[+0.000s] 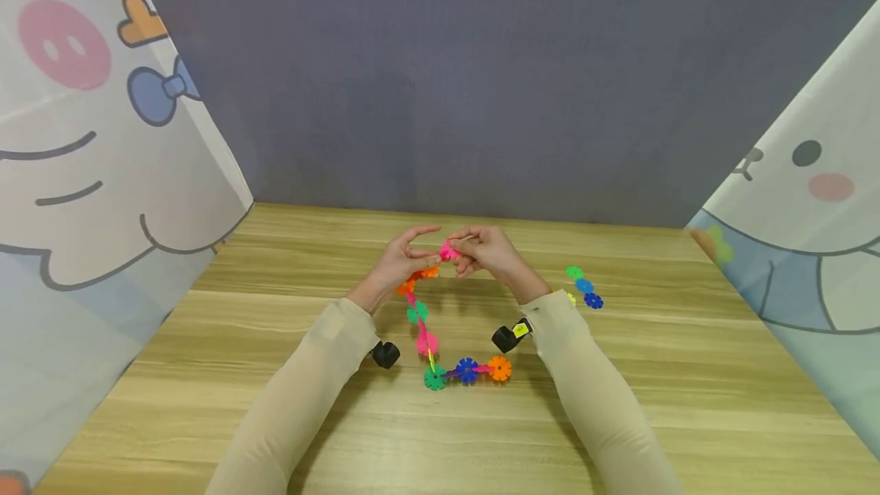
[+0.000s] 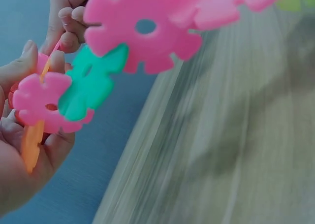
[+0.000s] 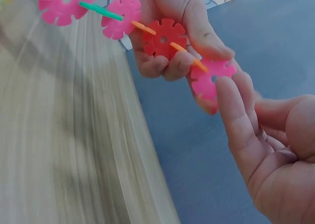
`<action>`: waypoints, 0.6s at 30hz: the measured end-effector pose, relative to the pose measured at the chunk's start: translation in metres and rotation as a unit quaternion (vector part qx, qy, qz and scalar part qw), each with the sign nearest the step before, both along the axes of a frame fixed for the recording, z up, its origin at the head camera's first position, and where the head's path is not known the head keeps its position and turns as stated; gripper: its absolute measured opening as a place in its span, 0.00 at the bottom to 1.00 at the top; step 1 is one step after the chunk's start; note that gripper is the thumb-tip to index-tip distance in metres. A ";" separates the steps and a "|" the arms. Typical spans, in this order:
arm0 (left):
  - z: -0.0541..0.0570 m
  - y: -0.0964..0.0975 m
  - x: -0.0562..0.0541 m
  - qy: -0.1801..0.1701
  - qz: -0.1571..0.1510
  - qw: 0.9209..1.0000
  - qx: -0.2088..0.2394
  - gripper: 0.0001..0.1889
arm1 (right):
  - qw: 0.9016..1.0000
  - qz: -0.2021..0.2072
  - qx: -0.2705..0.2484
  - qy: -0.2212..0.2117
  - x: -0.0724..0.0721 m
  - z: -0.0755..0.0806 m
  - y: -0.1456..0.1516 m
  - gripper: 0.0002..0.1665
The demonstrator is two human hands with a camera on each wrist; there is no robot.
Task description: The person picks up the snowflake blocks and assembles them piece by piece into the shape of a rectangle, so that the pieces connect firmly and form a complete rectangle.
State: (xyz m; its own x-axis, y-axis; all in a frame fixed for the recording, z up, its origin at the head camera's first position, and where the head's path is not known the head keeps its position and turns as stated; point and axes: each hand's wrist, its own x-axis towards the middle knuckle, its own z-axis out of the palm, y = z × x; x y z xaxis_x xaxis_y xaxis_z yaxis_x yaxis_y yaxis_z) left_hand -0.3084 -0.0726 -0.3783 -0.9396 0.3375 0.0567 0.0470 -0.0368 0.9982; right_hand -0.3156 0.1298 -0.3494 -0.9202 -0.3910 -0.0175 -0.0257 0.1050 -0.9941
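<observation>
A chain of slotted plastic flower discs bends across the table in the head view, from an orange disc at its near end up to both hands. My left hand holds the far part of it, fingers curled around a red disc and the orange discs beside it. At the chain's far tip is a pink disc, which my right hand pinches by the edge. Its slot meets an orange disc. Closer along the chain, a green disc joins two pink ones, lifted off the table in the left wrist view.
Right of my right forearm lie a loose green disc, a light blue disc and a dark blue disc. A yellow disc is partly hidden by the sleeve. A grey panel stands behind the wooden table.
</observation>
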 end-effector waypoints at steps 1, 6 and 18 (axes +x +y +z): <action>0.000 0.000 0.000 -0.002 0.001 1.000 0.000 0.32 | 1.000 0.005 -0.001 0.003 0.000 -0.001 0.001 0.18; -0.003 -0.002 0.001 -0.016 -0.003 1.000 0.000 0.33 | 0.999 0.020 0.018 0.021 0.000 -0.005 0.012 0.21; -0.002 -0.021 0.007 -0.029 -0.029 0.999 0.000 0.33 | 0.995 0.022 0.093 0.037 0.011 -0.014 0.064 0.24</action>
State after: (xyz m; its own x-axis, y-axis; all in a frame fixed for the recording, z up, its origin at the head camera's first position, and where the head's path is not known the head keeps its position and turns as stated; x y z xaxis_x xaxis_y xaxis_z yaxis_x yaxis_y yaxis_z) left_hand -0.3010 -0.0935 -0.3808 -0.9200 0.3919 0.0025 -0.0136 -0.0382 0.9992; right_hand -0.3041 0.1937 -0.3639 -0.9041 -0.4265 -0.0251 -0.1073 0.2836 -0.9529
